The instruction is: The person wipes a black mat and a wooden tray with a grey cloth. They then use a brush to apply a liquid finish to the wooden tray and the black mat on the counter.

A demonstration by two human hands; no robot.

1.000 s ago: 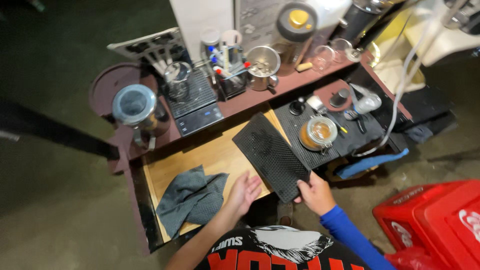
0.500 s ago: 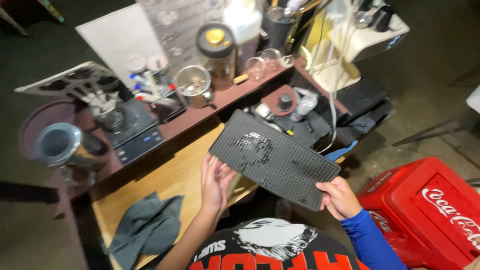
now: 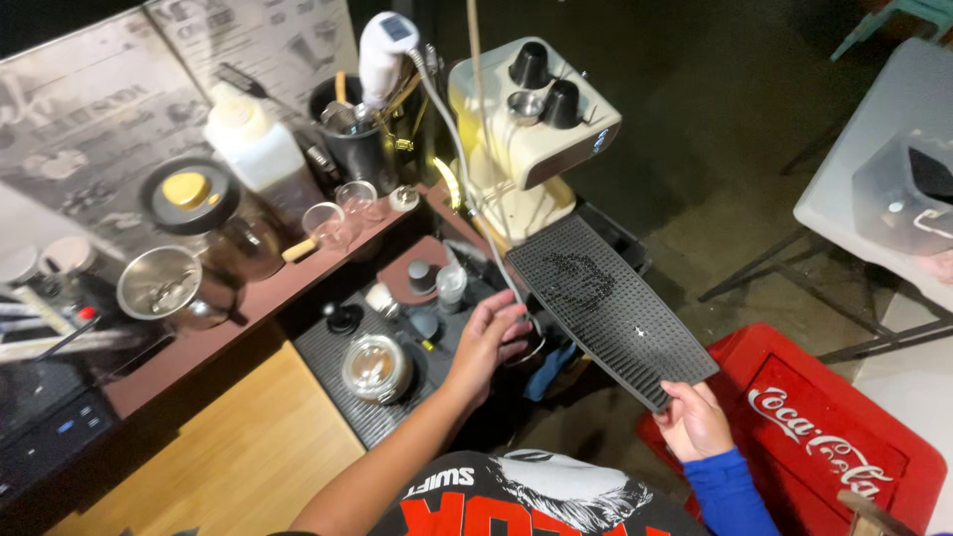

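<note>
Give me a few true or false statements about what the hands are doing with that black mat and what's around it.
1. Both hands hold the black rubber mat. True: left hand at one edge, right hand at the near corner.
2. The mat lies flat on the wooden counter. False: it is lifted, off to the side of the counter.
3. A red crate sits below the mat. True.
4. The cream machine is in the right hand. False: it stands behind the mat.

Looking steeply down from head height, close over the counter's (image 3: 238, 318) right end, facing its back shelf edge, with floor beyond the right edge.
</note>
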